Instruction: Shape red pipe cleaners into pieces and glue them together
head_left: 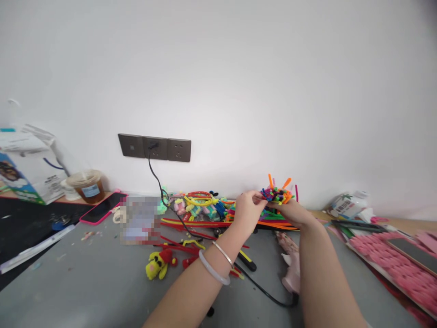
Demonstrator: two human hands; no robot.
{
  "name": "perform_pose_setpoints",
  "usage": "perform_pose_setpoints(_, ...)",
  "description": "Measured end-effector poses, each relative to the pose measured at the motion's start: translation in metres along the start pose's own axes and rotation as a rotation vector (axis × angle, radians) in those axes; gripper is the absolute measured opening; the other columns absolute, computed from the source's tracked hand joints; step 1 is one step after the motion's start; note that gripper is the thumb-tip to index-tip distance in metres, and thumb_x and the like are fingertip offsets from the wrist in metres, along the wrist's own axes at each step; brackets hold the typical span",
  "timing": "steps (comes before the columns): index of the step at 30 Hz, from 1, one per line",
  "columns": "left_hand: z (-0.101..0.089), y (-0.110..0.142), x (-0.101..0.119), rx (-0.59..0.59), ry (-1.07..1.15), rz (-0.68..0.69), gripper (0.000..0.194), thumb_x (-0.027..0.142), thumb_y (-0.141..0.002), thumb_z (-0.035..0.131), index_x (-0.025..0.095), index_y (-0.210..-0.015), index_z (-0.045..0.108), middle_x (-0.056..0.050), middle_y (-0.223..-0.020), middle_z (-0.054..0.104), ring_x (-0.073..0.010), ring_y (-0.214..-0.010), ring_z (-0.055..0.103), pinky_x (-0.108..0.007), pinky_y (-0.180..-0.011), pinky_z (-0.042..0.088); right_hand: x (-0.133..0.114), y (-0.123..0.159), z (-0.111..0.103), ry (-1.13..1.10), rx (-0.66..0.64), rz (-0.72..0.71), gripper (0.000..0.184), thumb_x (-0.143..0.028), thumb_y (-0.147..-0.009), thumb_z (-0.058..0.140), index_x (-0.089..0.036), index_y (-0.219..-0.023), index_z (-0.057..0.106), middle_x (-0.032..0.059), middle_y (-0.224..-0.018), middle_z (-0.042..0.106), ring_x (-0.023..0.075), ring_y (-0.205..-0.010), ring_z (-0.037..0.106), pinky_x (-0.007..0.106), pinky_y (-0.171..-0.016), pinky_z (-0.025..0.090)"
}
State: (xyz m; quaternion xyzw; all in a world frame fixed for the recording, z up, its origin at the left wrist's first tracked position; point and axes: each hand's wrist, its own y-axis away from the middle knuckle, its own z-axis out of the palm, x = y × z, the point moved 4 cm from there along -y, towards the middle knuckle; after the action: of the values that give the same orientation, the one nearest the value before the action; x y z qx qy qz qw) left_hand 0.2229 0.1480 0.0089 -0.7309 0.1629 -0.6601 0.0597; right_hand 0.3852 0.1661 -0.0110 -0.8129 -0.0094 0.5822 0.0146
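Observation:
At the back of the table, my right hand (290,211) is closed around the base of a bunch of short, many-coloured pipe cleaners (278,195); its fingers are partly hidden. My left hand (248,207) pinches at the bunch's left edge, seemingly on a pipe cleaner end, though the tip is hard to make out. Long red and orange pipe cleaners (198,223) lie below and behind the hands. Left of my left forearm rests a fuzzy yellow figure with a red hat (156,265). A black-and-yellow cutter (247,260) shows between the forearms.
A pink glue gun (291,275) lies beside my right forearm, its cord crossing the table to the wall socket (155,148). Small fuzzy figures (194,208) line the wall. Leftward are a pink-cased phone (104,207) and a drink cup (89,187); rightward, pink bumpy material (375,257).

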Motion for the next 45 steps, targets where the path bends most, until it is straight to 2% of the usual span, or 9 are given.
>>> perform_pose_setpoints(6,-0.001,-0.005,0.006,0.020,-0.160,0.119,0.013,0.005,-0.073,0.068,0.018,-0.076,0.066,-0.003,-0.077,0.071,-0.0176,-0.072,0.066,-0.030,-0.074,0.054,0.000,-0.001,0.000,0.030,-0.005,-0.006,0.041,-0.051,-0.052,0.082,-0.023,-0.080,0.072,0.0063,-0.082,0.078,0.0317,-0.092,0.070,0.045,-0.088,0.055)
perform_pose_setpoints(10,-0.001,-0.005,0.007,-0.016,-0.246,0.172,0.013,0.005,-0.076,0.064,0.018,-0.072,0.065,-0.003,-0.075,0.070,-0.0170,-0.071,0.065,-0.028,-0.073,0.052,-0.002,0.001,0.001,0.050,-0.003,-0.003,0.041,-0.051,-0.052,0.082,-0.023,-0.080,0.072,0.0058,-0.082,0.078,0.0312,-0.090,0.070,0.043,-0.085,0.056)
perform_pose_setpoints(20,-0.026,-0.005,0.006,-0.056,-0.278,0.154,0.015,0.009,-0.079,0.064,0.019,-0.069,0.068,-0.002,-0.070,0.071,-0.0174,-0.068,0.066,-0.028,-0.071,0.052,-0.017,0.009,0.003,0.086,-0.007,-0.016,0.041,-0.049,-0.055,0.083,-0.025,-0.088,0.075,0.0067,-0.094,0.079,0.0362,-0.103,0.068,0.049,-0.096,0.052)
perform_pose_setpoints(23,-0.039,-0.005,0.006,-0.033,-0.236,0.142,0.010,0.012,-0.080,0.066,0.018,-0.073,0.069,-0.003,-0.074,0.073,-0.0176,-0.072,0.069,-0.028,-0.071,0.054,-0.022,0.011,0.006,0.054,-0.037,-0.059,0.041,-0.049,-0.061,0.080,-0.025,-0.093,0.076,0.0052,-0.102,0.078,0.0347,-0.112,0.065,0.048,-0.103,0.048)
perform_pose_setpoints(26,-0.051,-0.006,0.008,-0.004,-0.120,0.138,0.008,0.012,-0.078,0.070,0.018,-0.073,0.067,-0.002,-0.075,0.074,-0.0171,-0.074,0.071,-0.028,-0.074,0.056,-0.022,0.010,0.007,0.063,-0.005,-0.043,0.039,-0.046,-0.060,0.081,-0.026,-0.094,0.076,0.0037,-0.108,0.077,0.0343,-0.116,0.063,0.048,-0.105,0.047)
perform_pose_setpoints(31,-0.062,-0.009,0.006,-0.071,0.094,0.047,0.012,0.010,-0.082,0.063,0.017,-0.074,0.058,-0.002,-0.072,0.071,-0.0170,-0.073,0.074,-0.026,-0.066,0.057,-0.024,0.010,0.009,0.080,0.043,-0.031,0.044,-0.045,-0.056,0.083,-0.025,-0.094,0.075,0.0049,-0.107,0.077,0.0370,-0.112,0.065,0.050,-0.100,0.051)
perform_pose_setpoints(34,-0.063,-0.010,0.004,-0.097,0.092,0.005,0.012,0.011,-0.081,0.063,0.017,-0.074,0.055,-0.001,-0.070,0.069,-0.0153,-0.067,0.072,-0.026,-0.065,0.057,-0.025,0.009,0.011,0.103,0.038,-0.027,0.042,-0.044,-0.057,0.083,-0.024,-0.092,0.075,0.0049,-0.101,0.078,0.0358,-0.107,0.067,0.049,-0.097,0.052)
perform_pose_setpoints(41,-0.055,-0.011,0.003,-0.073,-0.031,0.100,0.013,0.003,-0.074,0.062,0.016,-0.076,0.062,-0.002,-0.077,0.070,-0.0129,-0.073,0.067,-0.024,-0.073,0.053,-0.021,0.006,0.020,0.166,-0.083,-0.020,0.041,-0.041,-0.059,0.084,-0.021,-0.094,0.075,0.0038,-0.088,0.078,0.0306,-0.090,0.071,0.043,-0.086,0.057)
perform_pose_setpoints(45,-0.049,-0.013,-0.001,-0.064,-0.032,0.102,0.010,0.009,-0.073,0.069,0.017,-0.074,0.063,-0.001,-0.077,0.070,-0.0124,-0.070,0.065,-0.024,-0.069,0.053,-0.020,0.003,0.020,0.207,-0.054,-0.038,0.036,-0.038,-0.060,0.082,-0.020,-0.089,0.073,0.0030,-0.081,0.077,0.0288,-0.084,0.071,0.039,-0.079,0.058)
